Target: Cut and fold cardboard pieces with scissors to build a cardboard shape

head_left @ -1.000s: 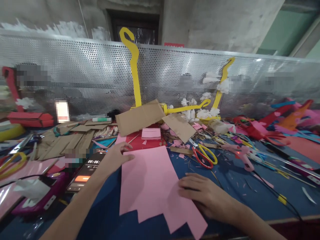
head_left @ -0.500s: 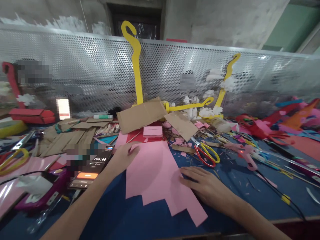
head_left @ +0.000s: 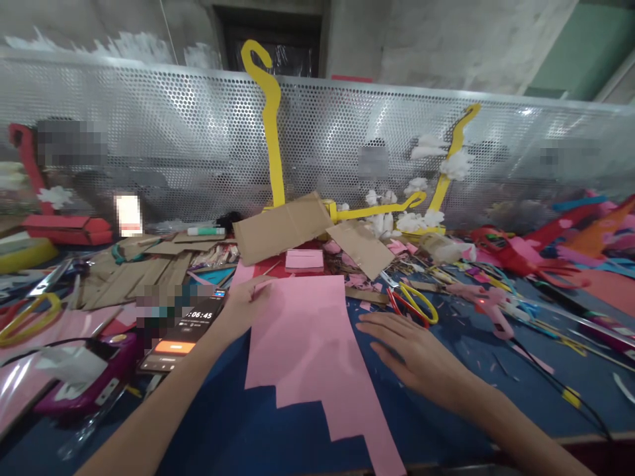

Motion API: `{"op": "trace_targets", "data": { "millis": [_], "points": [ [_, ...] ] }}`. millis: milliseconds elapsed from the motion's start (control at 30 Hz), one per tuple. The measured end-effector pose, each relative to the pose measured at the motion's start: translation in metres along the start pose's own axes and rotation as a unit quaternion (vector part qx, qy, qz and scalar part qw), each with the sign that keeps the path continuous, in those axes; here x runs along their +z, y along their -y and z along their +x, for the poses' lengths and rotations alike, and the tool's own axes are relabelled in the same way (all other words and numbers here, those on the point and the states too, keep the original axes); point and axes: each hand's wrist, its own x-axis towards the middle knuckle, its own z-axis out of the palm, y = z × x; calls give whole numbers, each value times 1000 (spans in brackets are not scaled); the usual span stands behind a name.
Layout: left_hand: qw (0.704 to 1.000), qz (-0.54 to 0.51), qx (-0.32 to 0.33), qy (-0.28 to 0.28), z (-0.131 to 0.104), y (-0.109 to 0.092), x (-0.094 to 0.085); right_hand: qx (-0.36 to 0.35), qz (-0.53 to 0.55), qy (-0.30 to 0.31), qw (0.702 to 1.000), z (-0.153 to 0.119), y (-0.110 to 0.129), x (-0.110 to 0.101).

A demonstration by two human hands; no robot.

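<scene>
A sheet of pink craft paper (head_left: 302,344) lies on the blue table in front of me, its lower edge cut in steps and a long strip pointing toward me at the right. My left hand (head_left: 245,307) is at the sheet's upper left corner, fingers closed on it. Just right of the sheet, my right hand (head_left: 411,354) rests with fingers stretched out and holds nothing. Beyond its fingers lie scissors (head_left: 419,303) with red and yellow handles, the red one partly covered. A small pink box-like piece (head_left: 304,260) sits past the sheet's far edge.
A lit phone (head_left: 186,330) lies beside my left forearm. To the right is a pink glue gun (head_left: 489,307) with a black cord. Cardboard pieces (head_left: 282,228) and paper scraps lie behind, with yellow hook-topped stands (head_left: 272,139) before a perforated metal screen (head_left: 327,132).
The pink sheet has turned slightly, and its strip reaches nearer to me. My right hand has come off the sheet's right edge onto the table, covering more of the red scissor handle.
</scene>
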Motion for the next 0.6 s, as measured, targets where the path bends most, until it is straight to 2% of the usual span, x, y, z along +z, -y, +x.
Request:
{"op": "trace_targets", "data": {
  "millis": [100, 200, 333, 433, 500, 600],
  "points": [
    [998, 47, 30, 27, -2, -3, 4, 8, 23, 16, 1000, 22, 8, -3],
    [992, 106, 56, 41, -3, -1, 10, -4, 51, 56, 997, 47, 14, 1],
    [981, 167, 98, 30, -3, 5, 14, -43, 95, 135, 985, 72, 17, 23],
    [963, 238, 125, 8, -3, 7, 15, -52, 99, 132, 985, 77, 18, 41],
    [946, 287, 149, 32, -6, 8, 18, -53, 87, 119, 988, 77, 18, 47],
    [919, 342, 165, 105, -13, 9, 27, -52, 78, 113, 989, 75, 17, 50]
  ]
}}
